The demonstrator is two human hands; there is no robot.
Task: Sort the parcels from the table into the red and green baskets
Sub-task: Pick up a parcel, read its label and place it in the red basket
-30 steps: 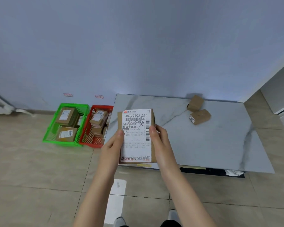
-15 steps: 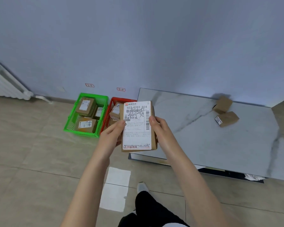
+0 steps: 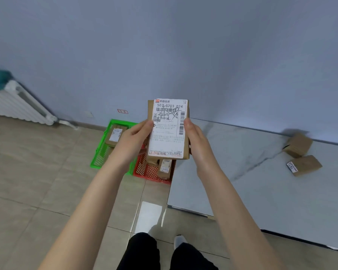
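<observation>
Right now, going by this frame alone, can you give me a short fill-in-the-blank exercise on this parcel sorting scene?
1. The left hand and the right hand hold one parcel with its white ____ facing the camera.
2. On the table lie ____ loose parcels.
3. The green basket stands directly to the ____ of the red basket.

Missing words: label; two; left.
</observation>
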